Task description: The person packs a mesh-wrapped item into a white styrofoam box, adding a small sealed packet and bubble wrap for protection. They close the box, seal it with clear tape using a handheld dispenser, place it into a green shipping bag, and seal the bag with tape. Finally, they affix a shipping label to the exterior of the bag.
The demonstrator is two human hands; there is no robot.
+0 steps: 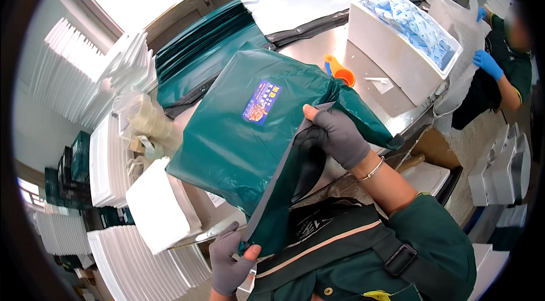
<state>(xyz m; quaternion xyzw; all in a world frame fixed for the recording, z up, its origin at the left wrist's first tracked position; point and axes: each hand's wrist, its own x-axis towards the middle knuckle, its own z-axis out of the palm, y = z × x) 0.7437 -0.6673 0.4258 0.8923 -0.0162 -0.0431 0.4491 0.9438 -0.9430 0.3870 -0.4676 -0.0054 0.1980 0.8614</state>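
Note:
A green plastic mailing bag (225,152) lies on the metal worktable, its boxy shape filled out by something hidden inside. My left hand (232,258), in a grey glove with the fingertips bare, pinches the near corner of its mouth. The other end of the mouth edge is in my right hand (342,137), gloved the same way. Between the two hands the grey-edged opening is stretched taut, and its black lining shows. A purple printed sticker (262,102) with writing is on the upper face.
Flat green bags (204,54) and a white sheet stack (298,0) lie behind. A foam box (391,58) holds blue-and-white packs near an orange scoop (342,74). Foam lids (110,160) stand left. At right, a person in blue gloves (487,64) handles a translucent bag (457,32).

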